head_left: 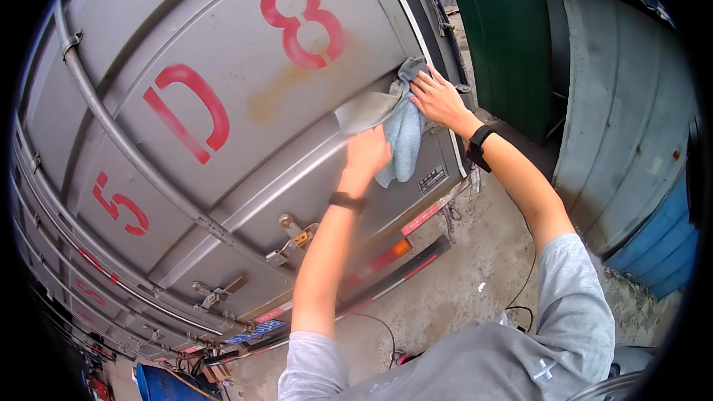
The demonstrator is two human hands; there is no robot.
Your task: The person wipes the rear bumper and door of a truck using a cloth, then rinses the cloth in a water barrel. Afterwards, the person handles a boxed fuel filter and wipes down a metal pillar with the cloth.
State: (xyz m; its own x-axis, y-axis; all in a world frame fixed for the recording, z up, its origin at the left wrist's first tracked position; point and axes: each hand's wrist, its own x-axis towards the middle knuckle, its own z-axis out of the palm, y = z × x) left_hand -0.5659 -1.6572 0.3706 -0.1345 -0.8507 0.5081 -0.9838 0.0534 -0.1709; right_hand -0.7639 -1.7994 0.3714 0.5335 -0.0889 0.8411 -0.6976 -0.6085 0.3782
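Observation:
Both my hands are at a blue-grey cloth (405, 137) against the grey metal door (252, 96) of a truck body, close to its right edge. My right hand (440, 100) presses the cloth's upper part, fingers bent together over it. Lower and to the left, my left hand (368, 152) is closed on the cloth's lighter grey part (365, 111), which is blurred. The rest of the cloth hangs down in folds between my hands. Red painted marks, an "8" (327, 33) and a "D" (212, 108), show on the door, with a brownish stain beside the "8".
Metal locking bars (141, 152) and latches (297, 238) stand out from the door. Below are a bumper (401, 275), a concrete floor (460, 282) with thin cables, and a blue barrel (167, 385). Green (501, 37) and grey (624, 96) metal panels stand at the right.

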